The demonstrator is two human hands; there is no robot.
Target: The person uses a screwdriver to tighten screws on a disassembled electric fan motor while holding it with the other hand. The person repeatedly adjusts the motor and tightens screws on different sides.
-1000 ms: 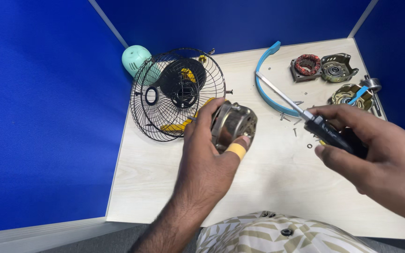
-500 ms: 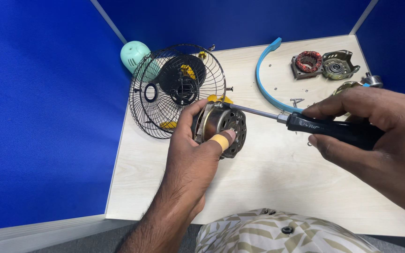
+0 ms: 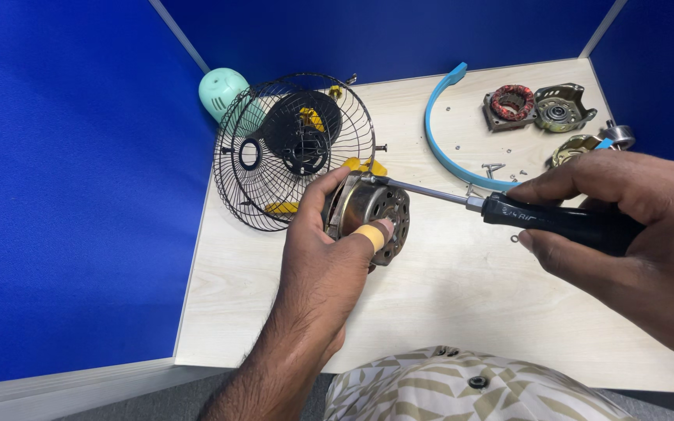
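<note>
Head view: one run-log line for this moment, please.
left hand: grips motor housing | right hand: holds screwdriver, tip at housing rim | fan guard behind

screwdriver (image 3: 540,220) tip now reaches the motor (image 3: 368,212).

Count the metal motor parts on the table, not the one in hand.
3: a housing with red-brown winding, a grey bracket plate right of it, and a third piece by the right hand, partly hidden; more may be covered.
</note>
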